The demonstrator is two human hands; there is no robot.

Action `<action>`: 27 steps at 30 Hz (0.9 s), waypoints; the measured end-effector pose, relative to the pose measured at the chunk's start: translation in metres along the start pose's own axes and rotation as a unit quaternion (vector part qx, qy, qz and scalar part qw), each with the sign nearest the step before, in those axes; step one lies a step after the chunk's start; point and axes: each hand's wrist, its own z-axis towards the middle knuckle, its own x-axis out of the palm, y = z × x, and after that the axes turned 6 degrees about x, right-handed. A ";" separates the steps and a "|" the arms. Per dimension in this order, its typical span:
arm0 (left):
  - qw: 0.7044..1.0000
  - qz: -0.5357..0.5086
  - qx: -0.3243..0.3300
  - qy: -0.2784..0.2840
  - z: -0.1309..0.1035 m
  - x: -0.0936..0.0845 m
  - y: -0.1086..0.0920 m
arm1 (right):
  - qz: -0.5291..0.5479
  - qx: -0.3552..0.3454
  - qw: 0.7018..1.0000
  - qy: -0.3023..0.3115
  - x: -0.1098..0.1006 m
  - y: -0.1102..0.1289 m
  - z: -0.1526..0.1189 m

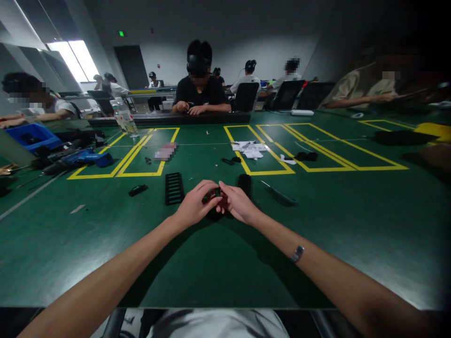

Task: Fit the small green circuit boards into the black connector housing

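My left hand (199, 203) and my right hand (240, 203) meet above the green table, with fingers closed around a small dark part (217, 192). The fingers cover most of it, so its kind does not show. Left of my hands lies a black slotted frame (174, 188) with a row of crosswise openings. A black block (244, 183) sits just behind my right hand, partly hidden by it. Farther right rests a screwdriver (281, 193), its thin shaft pointing away to the left. A small black piece (138, 190) lies to the left of the slotted frame.
A blue power drill (84, 159) and a blue bin (33, 137) stand at the left. Clear bottles (126, 119) stand toward the back. Crumpled white paper (250, 149) and small black parts (231, 160) lie near yellow tape outlines. A person in black (202, 96) sits opposite.
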 end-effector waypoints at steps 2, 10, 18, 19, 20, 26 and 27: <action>1.000 -0.007 -0.004 0.000 -0.001 0.000 0.002 | 0.005 0.005 1.000 0.012 -0.002 0.000 0.001; 0.999 -0.036 -0.029 0.006 -0.007 -0.003 0.005 | -0.012 0.019 0.998 0.053 -0.001 0.004 -0.002; 0.999 -0.036 -0.025 0.006 -0.007 0.002 0.004 | -0.017 0.024 0.999 0.021 0.002 0.003 -0.001; 0.999 -0.036 -0.028 0.003 -0.006 0.003 0.004 | -0.014 0.026 1.000 0.011 0.003 0.003 -0.001; 0.999 -0.037 -0.033 0.000 -0.006 0.005 0.005 | -0.012 0.026 1.000 0.000 0.004 0.003 0.000; 0.994 -0.056 -0.091 0.014 0.001 0.009 0.006 | -0.009 0.025 0.999 -0.040 0.008 0.003 0.002; 0.993 -0.061 -0.102 0.017 0.003 0.009 0.006 | -0.009 0.029 0.999 -0.042 0.008 0.004 0.003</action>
